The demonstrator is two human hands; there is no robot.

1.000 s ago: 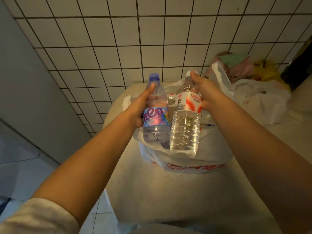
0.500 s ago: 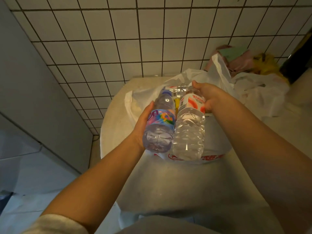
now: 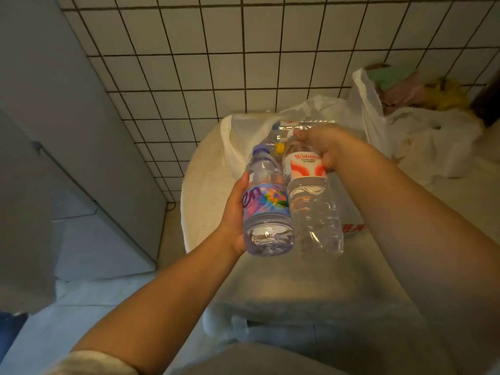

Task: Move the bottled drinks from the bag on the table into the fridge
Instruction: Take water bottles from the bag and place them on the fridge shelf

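Observation:
My left hand [image 3: 234,212] grips a clear bottle with a colourful purple label [image 3: 266,207] around its lower half. Beside it, my right hand [image 3: 322,147] holds a clear water bottle with a white and red label [image 3: 311,201] near its neck. Both bottles tilt with their bases toward me, side by side above the table. Behind them the white plastic bag [image 3: 357,112] lies open on the table [image 3: 200,190], with more bottle tops and a yellow cap [image 3: 279,148] showing inside. The grey fridge [image 3: 67,147] stands at the left.
A white tiled wall [image 3: 216,63] runs behind the table. More plastic bags [image 3: 433,142] and pink, green and yellow items [image 3: 400,82] lie at the back right. Pale floor shows between the fridge and the table.
Both bottles have come out of the bag and toward me, tipping so their bases face me. The view has swung left, bringing more of the fridge into sight.

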